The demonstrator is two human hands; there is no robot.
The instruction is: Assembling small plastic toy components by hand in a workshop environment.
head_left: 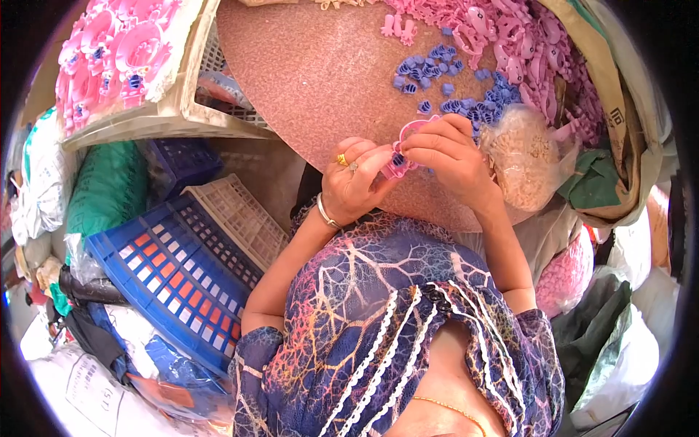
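Note:
Over the near part of the round table, both of my hands meet on a small pink plastic toy part (pixel 398 170) with a ring-shaped top. A dark blue piece (pixel 397 158) shows at its middle, between my fingers. My left hand (pixel 357 178), with rings and a bangle, pinches the pink part from the left. On the other side, the fingers of my right hand (pixel 453 155) close on it near the ring, hiding some of it. Small blue plastic pieces (pixel 484 109) lie heaped just beyond my right hand. A clear bag of beige bits (pixel 520 156) sits beside that hand.
Loose pink plastic parts (pixel 520 51) pile up at the table's far right, against a sack (pixel 619 95). Similar pink toys with blue pieces (pixel 120 54) fill a cream crate (pixel 193 95) at upper left. A blue plastic basket (pixel 175 269) and full bags flank me.

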